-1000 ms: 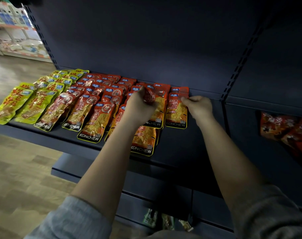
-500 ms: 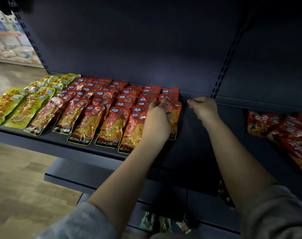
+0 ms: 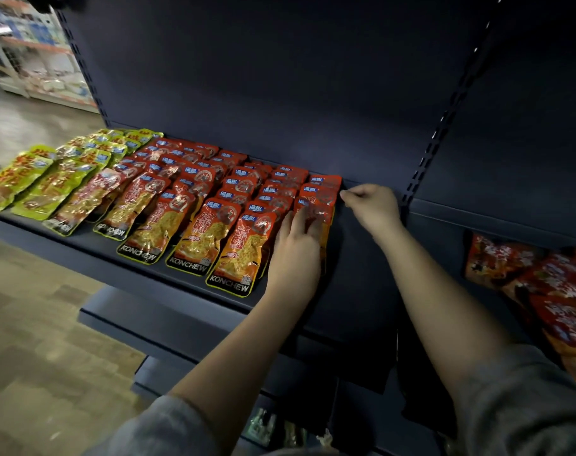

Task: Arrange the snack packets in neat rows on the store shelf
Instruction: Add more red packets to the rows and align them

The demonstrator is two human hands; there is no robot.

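On the far left of the dark shelf [image 3: 82, 240] lie the yellow-green packets [image 3: 33, 182] in short overlapping rows. Beside them start the red packets [image 3: 194, 205], several rows that run from the front edge to the back panel, each packet lapping over the one behind.

The left hand [image 3: 296, 248] lies flat on the front of the last red row [image 3: 316, 205], at the right end. Its fingers [image 3: 308, 222] are almost straight and press on the packets; they hold nothing. Just to the right, the right hand [image 3: 373, 205] is near the back of this same row. Its fingers are curled and seem to pinch the edge of a packet, but I cannot tell this for sure.

I think the risk is here: the packets are glossy and only overlap, so a push from the left hand can slide the whole row sideways, or send the front packet over the shelf edge. A pull from the right hand can lift the neighbours.

The shelf is dark metal with slotted uprights. In the next bay on the right are more red bags [image 3: 543, 291], loose. Behind, on the left, are a wooden-look floor and other store shelves, blurred.
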